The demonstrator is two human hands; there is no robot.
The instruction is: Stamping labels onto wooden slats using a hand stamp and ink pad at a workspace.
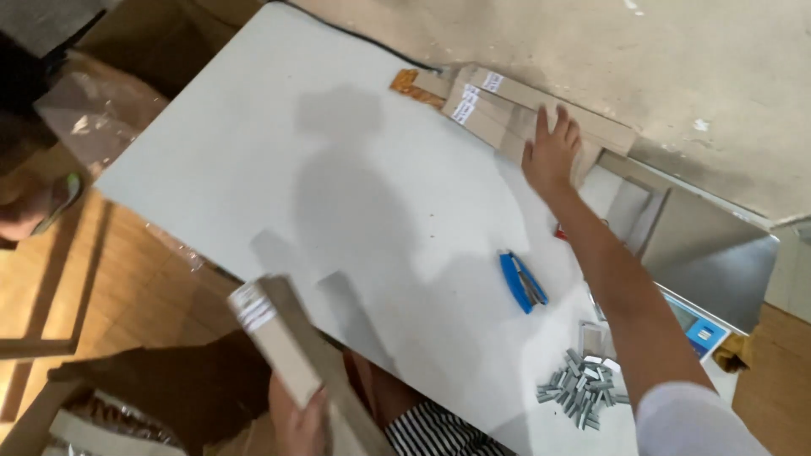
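While the right hand (551, 152) lies flat on stacked cardboard strips (498, 114), the left hand's (297, 422) grip clasps another strip (296, 355).

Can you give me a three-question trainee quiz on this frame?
1. True or false: the right hand lies on the flat cardboard stack at the table's far edge.
2. What does the left hand hold? A) stapler B) flat cardboard pack C) tape
3. What colour is the stapler beside the right forearm?

Key: 1 true; 2 B, the cardboard pack; 3 blue.
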